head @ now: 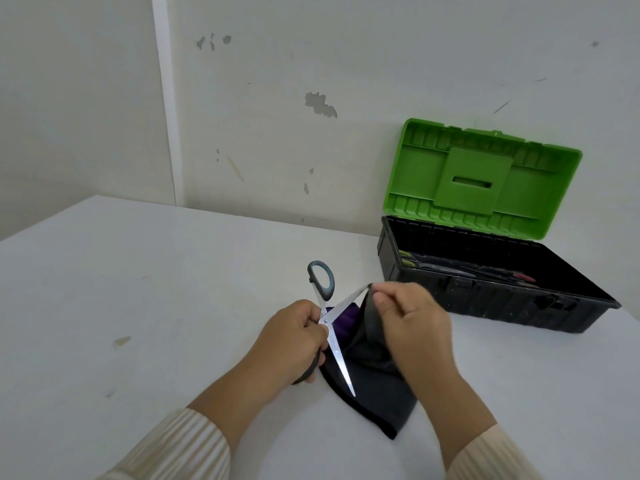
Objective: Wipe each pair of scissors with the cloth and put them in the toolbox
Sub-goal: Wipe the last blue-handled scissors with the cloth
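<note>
Scissors [341, 362], blades spread, sit gripped in the left hand [291, 341]; right hand [412, 327] pinches cloth [377, 393] round one blade.

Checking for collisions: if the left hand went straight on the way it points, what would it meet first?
Beyond the scissors it grips, probably the cloth pinched by the right hand; depth is unclear.

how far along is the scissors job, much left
Done: the open toolbox already holds a few long tools, seemingly scissors; its dark inside hides the count. In hand: the left hand grips an opened pair of scissors while the right hand pinches the dark cloth over one blade. Left: finish this wipe and put the pair in the box. No other pair plainly shows on the table.
</note>
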A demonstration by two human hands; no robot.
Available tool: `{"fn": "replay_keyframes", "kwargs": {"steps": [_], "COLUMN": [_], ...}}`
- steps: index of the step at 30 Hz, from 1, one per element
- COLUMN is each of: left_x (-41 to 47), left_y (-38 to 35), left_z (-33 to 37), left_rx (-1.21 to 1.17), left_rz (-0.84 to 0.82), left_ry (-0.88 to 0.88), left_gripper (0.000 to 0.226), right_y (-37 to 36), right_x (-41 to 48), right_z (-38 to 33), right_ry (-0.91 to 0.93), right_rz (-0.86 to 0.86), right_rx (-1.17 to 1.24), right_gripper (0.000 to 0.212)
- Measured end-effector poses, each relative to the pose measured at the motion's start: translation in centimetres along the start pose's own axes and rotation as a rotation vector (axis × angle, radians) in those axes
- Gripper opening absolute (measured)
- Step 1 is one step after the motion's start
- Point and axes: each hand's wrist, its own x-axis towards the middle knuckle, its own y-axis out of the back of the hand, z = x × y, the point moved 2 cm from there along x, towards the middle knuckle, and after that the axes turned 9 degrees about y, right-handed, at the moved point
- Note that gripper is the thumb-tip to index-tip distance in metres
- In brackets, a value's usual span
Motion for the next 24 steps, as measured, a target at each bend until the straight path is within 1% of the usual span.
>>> {"fn": "replay_keyframes", "kwargs": {"steps": [2, 3, 4, 7, 8, 9, 12, 15, 16, 18, 19, 22, 23, 24], "left_x": [0.2, 0.3, 0.3, 0.2, 0.1, 0.0, 0.0, 0.0, -0.1, -0.1, -0.2, -0.2, -0.2, -0.3], "left_y": [0.3, 0.3, 0.2, -0.4, -0.5, -0.6, -0.3, -0.3, -0.3, -0.3, -0.3, -0.2, -0.1, 0.1], "left_z": [0.1, 0.1, 0.1, -0.1, -0.1, 0.0, 0.0, 0.0, 0.1, 0.1, 0.2, 0.2, 0.3, 0.3], "left_rx": [-0.024, -0.034, -0.038, -0.028, -0.026, -0.032, -0.045, -0.048, -0.044, -0.031, -0.035, -0.046, -0.043, -0.044], "left_rz": [0.021, 0.029, 0.029, 0.014, 0.011, 0.009, 0.007, -0.013, -0.018, -0.019, -0.021, -0.035, -0.034, -0.039], "left_ry": [0.004, 0.007, 0.011, -0.001, -0.016, -0.031, -0.057, -0.052, -0.051, -0.051, -0.048, -0.039, -0.035, -0.03], "left_gripper": [0.013, 0.011, 0.01, 0.011, 0.013, 0.014, 0.018, 0.015, 0.015, 0.016, 0.015, 0.008, 0.008, 0.009], "right_y": [1.3, 1.4, 1.1, -1.8, -2.6, -2.9, -2.8, -3.0, -3.0, -2.5, -2.3, -2.6, -2.7, -2.5], "right_x": [0.3, 0.2, 0.1, -1.3, -1.5, -1.3, -0.8, -1.2, -1.1, -0.7, -0.7, -1.3, -1.2, -0.8], "right_z": [0.9, 0.7, 0.0, -2.4, -2.7, -2.7, -2.1, -2.4, -2.2, -1.8, -1.9, -2.9, -2.5, -1.6], "right_ry": [-0.101, -0.096, -0.054, 0.219, 0.269, 0.265, 0.202, 0.236, 0.208, 0.14, 0.138, 0.185, 0.148, 0.072], "right_rz": [0.114, 0.128, 0.095, -0.169, -0.226, -0.25, -0.196, -0.268, -0.272, -0.212, -0.197, -0.286, -0.275, -0.213], "right_rx": [0.004, 0.004, 0.005, -0.032, -0.023, 0.001, 0.011, 0.039, 0.032, -0.005, -0.011, 0.01, 0.012, 0.011], "right_gripper": [0.016, 0.016, 0.015, 0.012, 0.012, 0.013, 0.015, 0.019, 0.017, 0.013, 0.012, 0.015, 0.014, 0.013]}}
